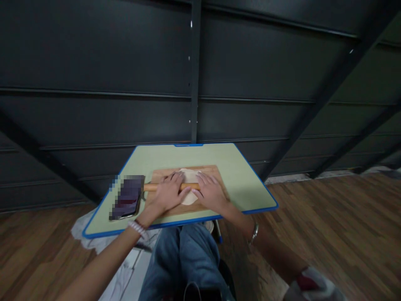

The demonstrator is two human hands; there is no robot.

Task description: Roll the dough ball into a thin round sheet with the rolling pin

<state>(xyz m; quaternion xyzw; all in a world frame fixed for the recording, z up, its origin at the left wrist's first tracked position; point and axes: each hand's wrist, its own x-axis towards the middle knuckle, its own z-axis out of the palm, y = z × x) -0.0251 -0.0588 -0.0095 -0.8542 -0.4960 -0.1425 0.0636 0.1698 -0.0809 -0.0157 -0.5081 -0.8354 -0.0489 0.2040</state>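
A wooden rolling pin [191, 185] lies crosswise over a flat, pale, roundish sheet of dough [188, 199]. Beneath the dough is a wooden board [213, 169]. My left hand [169, 191] rests over the left part of the pin, fingers pointing forward and thumb on the near side. Over its right part lies my right hand [212, 194], its thumb close to the left one and its fingers reaching past the pin onto the dough. The pin's left end sticks out beyond my left hand; its right end is hidden under my right hand.
The board sits on a small pale-green table [250, 188] with a blue rim. A phone [128, 197], partly pixelated, lies at its left, near the pin's end. My legs [188, 255] are below the near edge. A dark panelled wall [150, 117] stands behind the table.
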